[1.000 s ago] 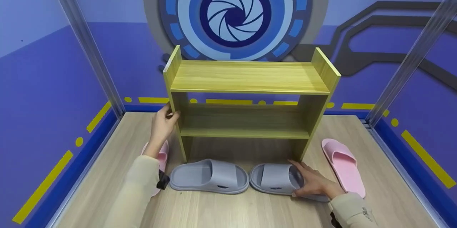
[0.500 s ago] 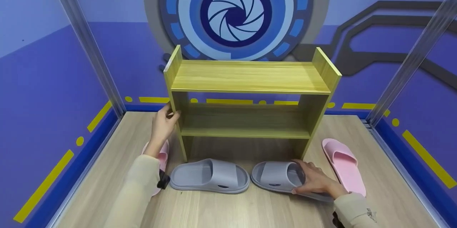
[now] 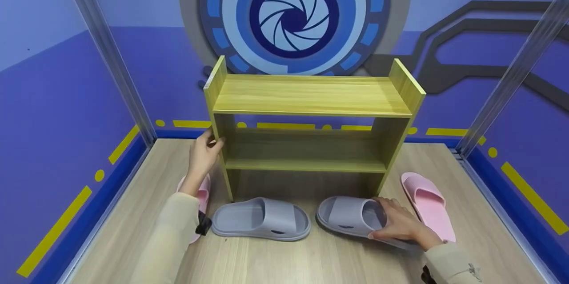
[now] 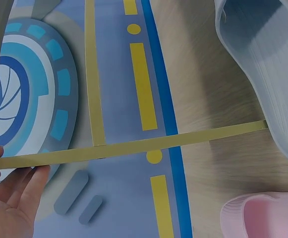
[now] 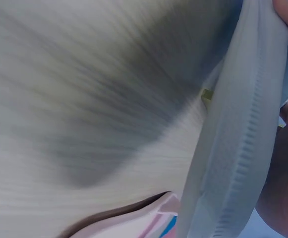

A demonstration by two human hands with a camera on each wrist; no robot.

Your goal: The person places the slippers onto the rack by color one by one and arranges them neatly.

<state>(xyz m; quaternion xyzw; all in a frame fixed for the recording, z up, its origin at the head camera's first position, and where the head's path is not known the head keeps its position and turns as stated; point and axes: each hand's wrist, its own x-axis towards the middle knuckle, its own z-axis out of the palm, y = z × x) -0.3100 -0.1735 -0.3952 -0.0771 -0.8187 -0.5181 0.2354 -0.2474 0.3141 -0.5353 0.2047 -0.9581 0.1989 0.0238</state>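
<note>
My left hand (image 3: 204,153) grips the left side panel of a small two-tier wooden shoe rack (image 3: 306,95). In the left wrist view the thumb and fingers lie on either side of the panel's edge (image 4: 134,147). With my right hand (image 3: 400,224) I hold a grey slipper (image 3: 349,213) by its heel half, thumb on the near edge and fingers on the far edge. This slipper is tilted and raised, its shadow (image 5: 99,158) on the tabletop in the right wrist view. The other grey slipper (image 3: 278,217) lies sideways before the rack, toe to the right.
A pink slipper (image 3: 431,204) lies right of the rack. Another pink slipper (image 3: 202,197) is at the left, partly hidden under my left forearm. Printed blue panels (image 3: 502,110) with metal posts (image 3: 106,53) enclose the wooden tabletop (image 3: 249,262).
The right-hand grey slipper has shifted slightly right and tilted up, its toe end lifting, with my right hand moving along. My left hand and the rack stay in place.
</note>
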